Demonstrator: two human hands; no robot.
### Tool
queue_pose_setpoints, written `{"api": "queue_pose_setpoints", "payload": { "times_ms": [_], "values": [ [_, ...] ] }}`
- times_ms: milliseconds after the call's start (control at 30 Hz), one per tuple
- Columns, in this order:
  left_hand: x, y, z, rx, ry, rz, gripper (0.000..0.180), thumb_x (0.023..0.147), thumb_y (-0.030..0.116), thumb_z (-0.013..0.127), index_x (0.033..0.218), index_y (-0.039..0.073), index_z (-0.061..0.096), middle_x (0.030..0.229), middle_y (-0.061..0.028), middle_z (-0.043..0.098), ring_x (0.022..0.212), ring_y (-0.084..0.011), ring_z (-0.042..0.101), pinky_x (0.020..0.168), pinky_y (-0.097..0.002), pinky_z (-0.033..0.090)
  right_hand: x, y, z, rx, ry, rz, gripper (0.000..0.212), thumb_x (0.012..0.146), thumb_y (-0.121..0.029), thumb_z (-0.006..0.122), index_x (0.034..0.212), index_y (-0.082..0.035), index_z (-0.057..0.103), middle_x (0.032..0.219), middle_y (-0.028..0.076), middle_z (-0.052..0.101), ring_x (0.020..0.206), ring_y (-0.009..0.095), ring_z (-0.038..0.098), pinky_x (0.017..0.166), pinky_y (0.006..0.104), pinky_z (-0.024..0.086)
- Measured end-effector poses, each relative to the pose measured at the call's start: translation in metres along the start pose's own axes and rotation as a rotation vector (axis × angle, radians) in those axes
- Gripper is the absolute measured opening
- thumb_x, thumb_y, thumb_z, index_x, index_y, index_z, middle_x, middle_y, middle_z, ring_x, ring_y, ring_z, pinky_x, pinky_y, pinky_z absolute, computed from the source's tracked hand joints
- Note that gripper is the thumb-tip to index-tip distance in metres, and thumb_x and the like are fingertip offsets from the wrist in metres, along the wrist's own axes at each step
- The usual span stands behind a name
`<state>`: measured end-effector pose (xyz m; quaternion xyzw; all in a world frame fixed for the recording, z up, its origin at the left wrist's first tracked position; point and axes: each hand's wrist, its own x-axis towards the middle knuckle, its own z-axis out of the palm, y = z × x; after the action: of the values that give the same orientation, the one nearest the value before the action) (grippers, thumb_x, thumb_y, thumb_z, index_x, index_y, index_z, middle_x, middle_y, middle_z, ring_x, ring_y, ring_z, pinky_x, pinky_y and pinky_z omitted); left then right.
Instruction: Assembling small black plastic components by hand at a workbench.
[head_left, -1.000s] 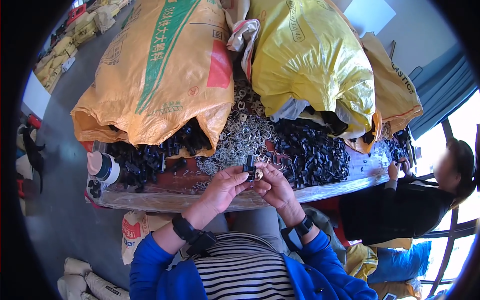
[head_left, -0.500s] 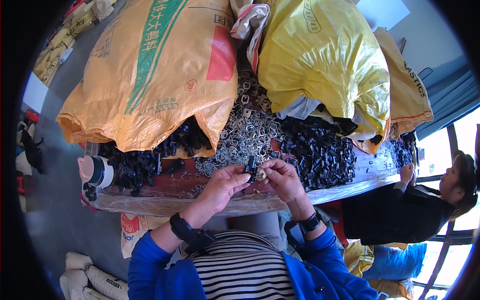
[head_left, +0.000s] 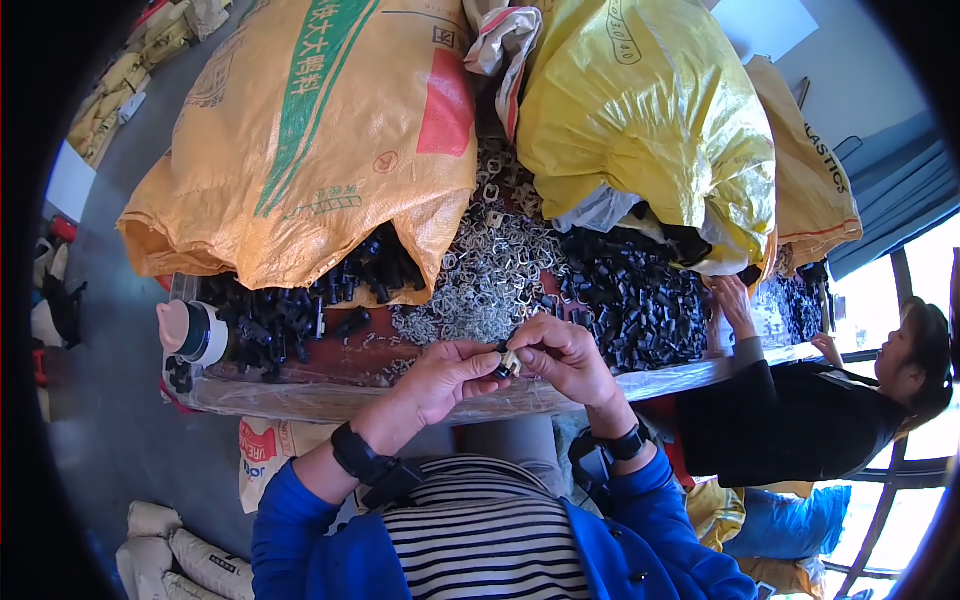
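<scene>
My left hand (head_left: 442,382) pinches a small black plastic part (head_left: 503,374) over the table's near edge. My right hand (head_left: 568,362) has its thumb and fingers closed on a small pale metal piece (head_left: 511,361), which sits against the black part. The fingertips partly cover both pieces. Just beyond my hands lies a heap of loose silvery metal pieces (head_left: 490,270). Black plastic parts are piled to the left (head_left: 272,325), and smaller black pieces (head_left: 640,310) to the right.
Large orange (head_left: 350,120) and yellow (head_left: 640,120) woven sacks stand behind the heaps. A white-and-pink lidded container (head_left: 200,335) is at the table's left end. At the right, a co-worker in black (head_left: 790,425) reaches a hand (head_left: 735,305) to the black pieces.
My right hand has brought the metal piece up against the black part, which is now tilted and more covered by fingers. The co-worker's hand has reached left over the table.
</scene>
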<state>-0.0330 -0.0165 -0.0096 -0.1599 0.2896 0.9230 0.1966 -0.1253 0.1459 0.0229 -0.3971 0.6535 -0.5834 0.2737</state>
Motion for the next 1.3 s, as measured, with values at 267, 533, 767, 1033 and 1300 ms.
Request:
{"api": "queue_pose_setpoints", "payload": {
  "times_ms": [267,533,767,1033,1300],
  "values": [
    [-0.016,-0.014,0.009,0.013,-0.027,-0.064,0.021,0.076,0.014,0.056,0.093,0.001,0.056,0.085,-0.0089,0.059,0.077,-0.0214,0.059,0.066,-0.0246,0.050,-0.016,-0.018,0.002,-0.013,-0.007,-0.033,0.006,0.076,-0.001,0.053,0.081,0.000,0.056,0.074,0.004,0.052,0.069,0.012,0.050,0.062,0.0233,0.040],
    [-0.019,-0.014,0.017,-0.067,-0.049,-0.091,0.020,0.075,0.014,0.059,0.090,0.001,0.057,0.079,-0.0073,0.059,0.071,-0.0177,0.059,0.063,-0.0221,0.050,-0.012,-0.031,-0.005,-0.199,-0.095,-0.165,0.006,0.076,-0.003,0.054,0.081,0.000,0.055,0.075,0.005,0.053,0.070,0.014,0.050,0.063,0.0251,0.039],
    [-0.006,-0.013,0.009,-0.085,0.033,-0.176,0.019,0.074,0.015,0.060,0.087,0.001,0.057,0.078,-0.0080,0.059,0.070,-0.0187,0.059,0.061,-0.0216,0.050,-0.007,-0.008,-0.008,-0.121,-0.080,-0.100,0.005,0.075,-0.002,0.054,0.080,0.000,0.055,0.073,0.004,0.052,0.068,0.014,0.050,0.062,0.0246,0.040],
    [0.019,-0.012,-0.005,-0.019,0.157,-0.179,0.017,0.075,0.016,0.059,0.084,0.001,0.058,0.079,-0.0080,0.059,0.071,-0.0190,0.059,0.059,-0.0214,0.050,-0.008,0.021,0.002,0.467,0.140,0.289,0.011,0.078,-0.006,0.054,0.087,-0.001,0.051,0.077,-0.001,0.051,0.069,0.005,0.047,0.062,0.0184,0.040],
    [0.019,-0.011,-0.001,-0.033,0.148,-0.182,0.017,0.075,0.015,0.059,0.083,0.001,0.057,0.078,-0.0079,0.059,0.069,-0.0190,0.059,0.059,-0.0214,0.049,-0.021,0.032,0.002,0.436,0.203,0.317,0.011,0.079,-0.010,0.055,0.084,-0.003,0.050,0.074,-0.002,0.049,0.065,0.003,0.044,0.060,0.0165,0.036]
  ]
}}
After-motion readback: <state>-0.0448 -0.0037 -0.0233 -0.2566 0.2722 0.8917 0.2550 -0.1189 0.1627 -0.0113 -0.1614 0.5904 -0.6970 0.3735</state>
